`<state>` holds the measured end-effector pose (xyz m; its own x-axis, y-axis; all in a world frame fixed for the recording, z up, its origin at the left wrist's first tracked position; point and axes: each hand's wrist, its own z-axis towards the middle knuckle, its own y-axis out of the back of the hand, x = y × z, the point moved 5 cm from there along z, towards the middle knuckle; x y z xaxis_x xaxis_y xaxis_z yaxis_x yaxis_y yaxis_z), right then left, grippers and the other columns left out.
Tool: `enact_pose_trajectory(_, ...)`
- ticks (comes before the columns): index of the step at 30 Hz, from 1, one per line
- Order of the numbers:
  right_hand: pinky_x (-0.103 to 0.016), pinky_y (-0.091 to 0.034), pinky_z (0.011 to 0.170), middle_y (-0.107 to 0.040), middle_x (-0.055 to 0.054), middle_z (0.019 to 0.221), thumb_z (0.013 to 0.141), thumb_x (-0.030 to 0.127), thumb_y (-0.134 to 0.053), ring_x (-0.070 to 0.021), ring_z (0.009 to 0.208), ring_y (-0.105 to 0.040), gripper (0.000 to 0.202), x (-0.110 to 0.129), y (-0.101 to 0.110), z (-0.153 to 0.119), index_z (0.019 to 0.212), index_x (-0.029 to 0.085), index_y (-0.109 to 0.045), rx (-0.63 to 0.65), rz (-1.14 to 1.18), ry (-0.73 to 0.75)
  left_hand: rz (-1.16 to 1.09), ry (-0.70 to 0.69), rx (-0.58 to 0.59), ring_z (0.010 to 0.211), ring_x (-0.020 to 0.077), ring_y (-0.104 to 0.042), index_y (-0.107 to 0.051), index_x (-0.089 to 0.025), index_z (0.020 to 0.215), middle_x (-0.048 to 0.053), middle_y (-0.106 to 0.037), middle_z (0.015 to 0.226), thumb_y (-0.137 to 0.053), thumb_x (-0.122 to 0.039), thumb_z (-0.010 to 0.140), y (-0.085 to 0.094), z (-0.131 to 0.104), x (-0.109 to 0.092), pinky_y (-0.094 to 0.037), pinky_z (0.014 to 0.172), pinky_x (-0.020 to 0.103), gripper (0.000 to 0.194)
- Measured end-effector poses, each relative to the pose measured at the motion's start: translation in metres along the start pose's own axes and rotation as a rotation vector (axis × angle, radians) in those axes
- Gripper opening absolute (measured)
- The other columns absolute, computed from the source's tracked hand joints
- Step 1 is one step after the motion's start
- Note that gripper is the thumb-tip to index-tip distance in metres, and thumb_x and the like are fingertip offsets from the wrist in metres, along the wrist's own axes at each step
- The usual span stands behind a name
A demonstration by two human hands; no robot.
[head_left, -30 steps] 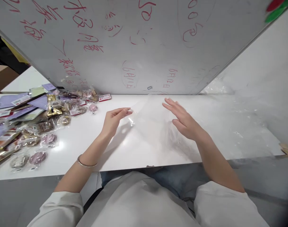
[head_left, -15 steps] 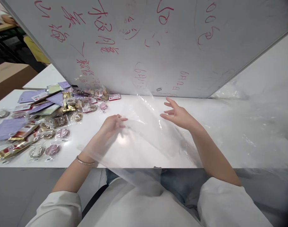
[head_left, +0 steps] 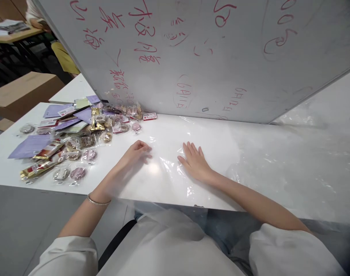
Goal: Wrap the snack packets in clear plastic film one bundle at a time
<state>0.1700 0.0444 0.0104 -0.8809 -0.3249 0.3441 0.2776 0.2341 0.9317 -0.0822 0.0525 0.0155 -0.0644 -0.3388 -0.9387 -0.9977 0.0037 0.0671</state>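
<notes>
A clear plastic sheet (head_left: pixel 170 165) lies wrinkled and shiny over the white table and hangs past its front edge toward my lap. My right hand (head_left: pixel 194 163) rests flat on it with the fingers spread, palm down. At the sheet's left side, my left hand (head_left: pixel 137 153) is closed in a pinch on the film, its fingertips partly hard to make out. A pile of wrapped snacks (head_left: pixel 87 142) is on the table to the left of my left hand, with flat purple packets (head_left: pixel 31 146) among them.
A whiteboard (head_left: pixel 169 57) with red writing stands along the table's back. More clear plastic (head_left: pixel 292 168) covers the right part of the table. Beyond the left end are a cardboard box (head_left: pixel 28 92) and another table (head_left: pixel 16 36), where part of a person shows.
My right hand has come down from above the table and now lies flat on the sheet. The raised film has settled lower. The camera view has shifted left.
</notes>
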Motion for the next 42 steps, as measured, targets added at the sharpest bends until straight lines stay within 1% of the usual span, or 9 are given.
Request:
enact_pose_trajectory(4, -0.06, -0.004, 0.122, -0.006, -0.015, 0.167, 0.098, 0.067, -0.015, -0.035, 0.153, 0.002, 0.081, -0.028, -0.02, 0.022, 0.16, 0.016, -0.021, -0.048, -0.123, -0.011, 0.414, 0.016, 0.076, 0.056, 0.0172, -0.061, -0.064, -0.02, 0.08, 0.009, -0.071, 0.08, -0.058, -0.051, 0.087, 0.027, 0.002, -0.006, -0.04, 0.046, 0.027, 0.033)
enact_pose_trajectory(9, -0.059, -0.005, 0.122, -0.01, -0.013, 0.167, 0.096, 0.07, -0.02, -0.0336, 0.154, -0.003, 0.079, -0.054, -0.005, 0.045, 0.159, 0.023, -0.026, -0.056, -0.18, 0.107, 1.0, -0.183, -0.349, 0.085, 0.0296, -0.066, -0.062, -0.017, 0.108, 0.016, -0.07, 0.102, -0.044, -0.05, 0.094, 0.059, 0.011, -0.039, -0.048, 0.073, 0.038, 0.04)
enact_pose_trajectory(14, -0.06, -0.008, 0.121, -0.011, -0.013, 0.167, 0.096, 0.07, -0.022, -0.0339, 0.154, -0.005, 0.079, -0.068, 0.004, 0.065, 0.159, 0.022, -0.024, -0.071, -0.185, 0.103, 1.187, -0.159, -0.472, 0.107, 0.0435, -0.06, -0.049, -0.007, 0.133, 0.029, -0.059, 0.123, -0.044, -0.06, 0.092, 0.036, 0.049, -0.057, -0.047, 0.083, 0.048, 0.067)
enact_pose_trajectory(18, -0.058, -0.007, 0.122, -0.012, -0.01, 0.167, 0.097, 0.069, -0.022, -0.0323, 0.154, -0.005, 0.077, -0.071, 0.004, 0.069, 0.159, 0.024, -0.024, -0.087, -0.178, 0.103, 1.29, -0.14, -0.47, 0.11, 0.0457, -0.058, -0.053, -0.008, 0.129, 0.031, -0.058, 0.122, -0.049, -0.039, 0.091, 0.018, 0.075, -0.057, -0.045, 0.086, 0.05, 0.05)
enact_pose_trajectory(25, -0.054, -0.007, 0.124, -0.01, -0.01, 0.168, 0.097, 0.067, -0.02, -0.0305, 0.154, -0.004, 0.077, -0.069, 0.005, 0.066, 0.159, 0.021, -0.024, -0.073, -0.175, 0.106, 1.19, -0.14, -0.372, 0.103, 0.0395, -0.062, -0.052, -0.011, 0.129, 0.025, -0.065, 0.109, -0.057, -0.025, 0.085, 0.024, 0.076, -0.049, -0.046, 0.085, 0.046, 0.046)
enact_pose_trajectory(32, -0.052, -0.007, 0.124, -0.01, -0.01, 0.168, 0.097, 0.068, -0.019, -0.029, 0.154, -0.003, 0.078, -0.069, 0.006, 0.066, 0.159, 0.021, -0.025, -0.08, -0.147, 0.118, 0.624, -0.133, -0.419, 0.071, 0.0219, -0.063, -0.046, -0.009, 0.138, 0.003, -0.063, 0.073, -0.07, -0.023, 0.075, 0.039, 0.077, -0.038, -0.049, 0.071, 0.032, 0.069)
enact_pose_trajectory(35, -0.052, -0.008, 0.124, -0.014, -0.012, 0.167, 0.098, 0.066, -0.021, -0.0293, 0.154, -0.006, 0.078, -0.069, 0.006, 0.066, 0.158, 0.018, -0.026, -0.1, -0.127, 0.121, 0.635, -0.348, -0.485, 0.078, 0.0202, -0.063, -0.045, -0.012, 0.144, 0.004, -0.065, 0.08, -0.062, -0.021, 0.081, 0.034, 0.061, -0.053, -0.048, 0.079, 0.031, 0.066)
enact_pose_trajectory(37, -0.051, -0.01, 0.124, -0.019, -0.011, 0.166, 0.1, 0.062, -0.018, -0.0276, 0.154, -0.01, 0.074, -0.07, 0.007, 0.066, 0.158, 0.017, -0.025, -0.123, -0.079, 0.124, 0.614, -0.53, -0.385, 0.083, 0.0187, -0.063, -0.039, -0.016, 0.15, 0.005, -0.067, 0.09, -0.058, -0.022, 0.085, 0.015, 0.047, -0.061, -0.048, 0.083, 0.031, 0.068)
enact_pose_trajectory(42, -0.044, -0.018, 0.124, -0.037, -0.008, 0.159, 0.102, 0.046, -0.001, -0.0194, 0.15, -0.027, 0.069, -0.08, 0.017, 0.065, 0.155, 0.015, -0.033, -0.224, 0.239, 0.062, 0.646, -0.52, 0.464, 0.081, 0.0178, -0.065, -0.047, -0.018, 0.146, 0.006, -0.07, 0.095, -0.055, -0.028, 0.09, -0.082, 0.027, -0.032, -0.051, 0.081, 0.032, 0.057)
